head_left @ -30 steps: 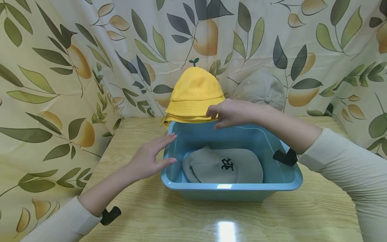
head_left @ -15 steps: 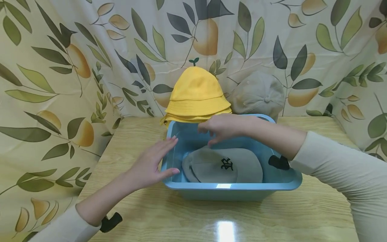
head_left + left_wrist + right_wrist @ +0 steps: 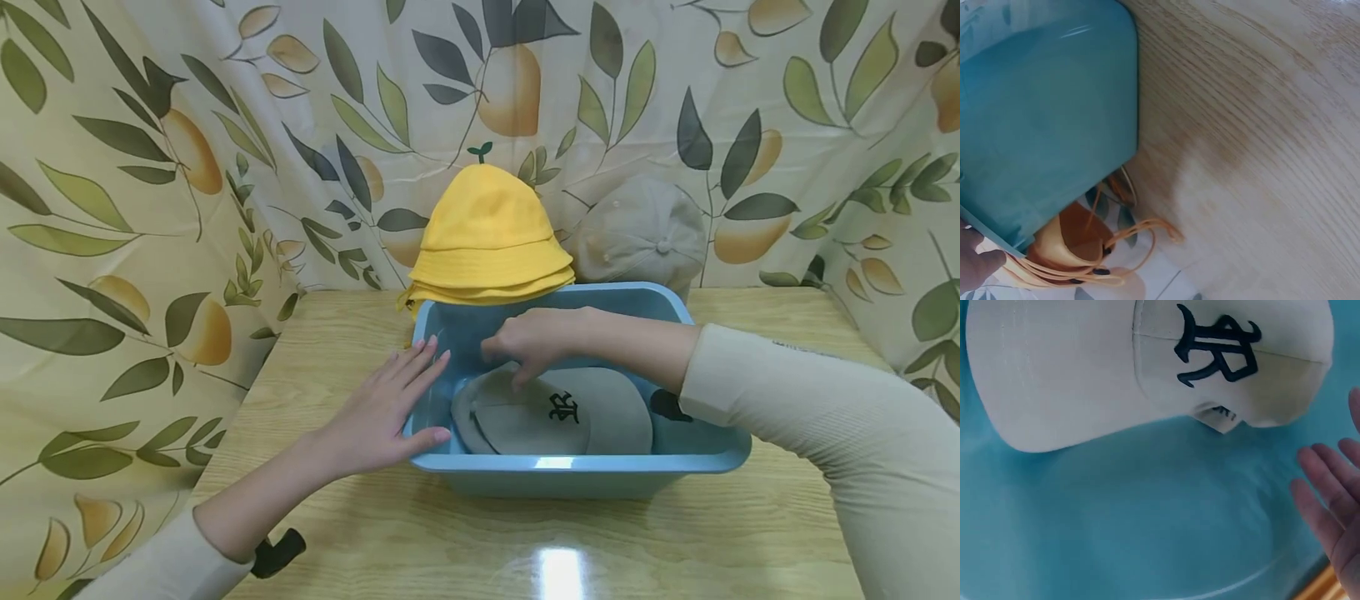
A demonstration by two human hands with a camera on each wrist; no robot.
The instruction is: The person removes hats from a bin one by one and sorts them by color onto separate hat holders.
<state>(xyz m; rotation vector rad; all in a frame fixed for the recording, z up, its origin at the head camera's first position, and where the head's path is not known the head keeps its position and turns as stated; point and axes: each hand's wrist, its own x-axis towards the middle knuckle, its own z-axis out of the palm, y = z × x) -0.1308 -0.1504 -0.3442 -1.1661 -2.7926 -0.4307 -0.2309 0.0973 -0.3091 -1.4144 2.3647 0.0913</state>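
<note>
A light grey baseball cap (image 3: pixel 611 408) with a black embroidered letter lies inside a blue plastic tub (image 3: pixel 577 463). In the head view my right hand (image 3: pixel 540 342) reaches into the tub above the cap's crown, thumb pointing down. The right wrist view shows that hand's fingers (image 3: pixel 1319 469) spread, apart from the cap and holding nothing. My left hand (image 3: pixel 378 408) is at the tub's left rim, fingers extended, thumb near the front left corner. Only a little of the left hand (image 3: pixel 975 259) shows beside the rim in the left wrist view.
Yellow bucket hats (image 3: pixel 487 242), seemingly stacked, stand behind the tub, the top one with a green sprout. Orange cords (image 3: pixel 1141 231) trail from them. A beige cap (image 3: pixel 641 233) leans against the patterned curtain (image 3: pixel 300 125). Everything stands on a wooden table (image 3: pixel 360 542).
My right hand has come down from over the tub's back rim to above the grey cap. My left hand has shifted slightly right onto the tub's left rim. The cap has stayed put.
</note>
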